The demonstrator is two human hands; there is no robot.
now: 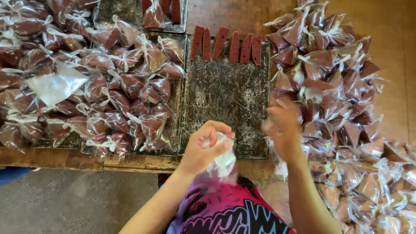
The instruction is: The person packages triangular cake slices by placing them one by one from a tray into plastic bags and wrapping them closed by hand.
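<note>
Head view shows my left hand [203, 147] closed around the mouth of a small clear plastic bag [222, 162], fingers pinched together on its gathered top, the bag hanging down toward my chest just off the near edge of the dark metal tray [225, 99]. My right hand [284, 132] is blurred with motion beside the tray's right edge, fingers loosely spread and clamped on nothing that I can make out. The row of reddish-brown slices [227, 45] lies along the far edge of that tray, straight ahead of both hands, each slice with its long axis running away from me, toward the far side of the bench [242, 15]. From the bag the slices are up and slightly right across the bare tray; my right hand looks the nearer one to them, the left being occupied. To the right of the tray sits a pile of filled, tied packets [338, 86], touching my right hand's far side; another heap of packets [108, 86] covers the trays to the left.
</note>
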